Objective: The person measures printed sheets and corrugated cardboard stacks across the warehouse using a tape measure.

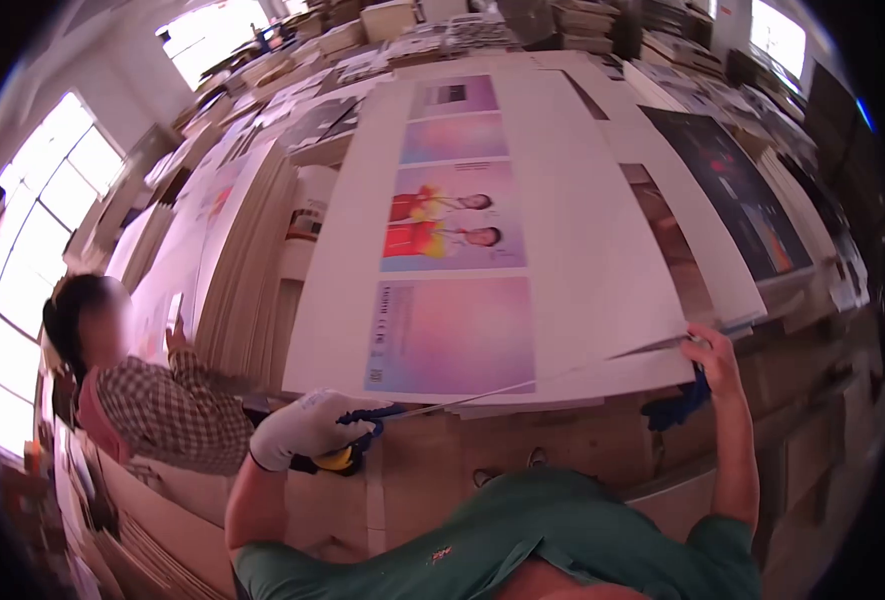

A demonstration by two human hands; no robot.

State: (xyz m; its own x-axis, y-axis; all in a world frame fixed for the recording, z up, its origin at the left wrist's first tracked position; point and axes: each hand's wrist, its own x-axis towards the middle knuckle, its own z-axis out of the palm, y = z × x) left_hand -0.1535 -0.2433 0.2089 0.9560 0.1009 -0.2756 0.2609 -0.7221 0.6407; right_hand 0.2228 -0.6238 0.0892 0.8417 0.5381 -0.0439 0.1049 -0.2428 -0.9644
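My left hand (307, 430), in a white glove with blue on the fingers, is closed around a yellow and black tape measure (337, 460). Its thin metal tape runs right and slightly upward across the near edge of a large printed sheet (602, 270). My right hand (714, 360) is bare and pinches the tape near the sheet's right corner. A blue glove (674, 405) hangs just below that hand; what holds it is hidden. Pink and purple panels, one picturing two figures, run down the middle of the white sheet.
To the left, a person in a checked shirt (167, 410) holds a phone-like object (174, 310) beside a tall stack of boards (247, 240). A dark printed sheet (727, 190) lies at right. Piles of paper (442, 40) fill the back. Cardboard stacks (152, 530) stand at lower left.
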